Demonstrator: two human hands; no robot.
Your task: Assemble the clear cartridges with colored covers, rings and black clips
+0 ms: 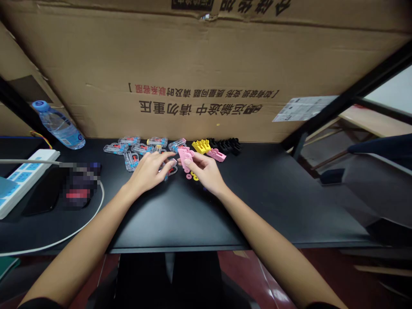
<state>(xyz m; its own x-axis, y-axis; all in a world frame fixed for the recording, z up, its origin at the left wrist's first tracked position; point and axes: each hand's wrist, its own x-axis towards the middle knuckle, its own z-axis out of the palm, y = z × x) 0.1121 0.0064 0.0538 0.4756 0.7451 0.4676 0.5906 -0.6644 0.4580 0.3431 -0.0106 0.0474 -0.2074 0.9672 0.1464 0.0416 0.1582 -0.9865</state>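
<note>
My right hand (207, 171) pinches a pink plastic piece (184, 155) between thumb and fingers, raised a little above the table. Close by on the left, my left hand (149, 169) hovers with thumb and index finger apart. Beneath its fingertips lies a clear plastic case with red and blue parts (172, 171), partly hidden. More such clear cases (131, 161) are spread behind and left of that hand. Small pink rings (189, 176) and yellow rings (195, 177) lie below my right hand. Behind it are yellow pieces (201, 146), another pink piece (216, 155) and black pieces (228, 146).
A large cardboard sheet (199, 60) stands upright along the black table's (180, 223) back edge. To the left are a water bottle (61, 126), a white power strip (28, 178), a dark phone-like slab (45, 193) and a white cable (102, 197).
</note>
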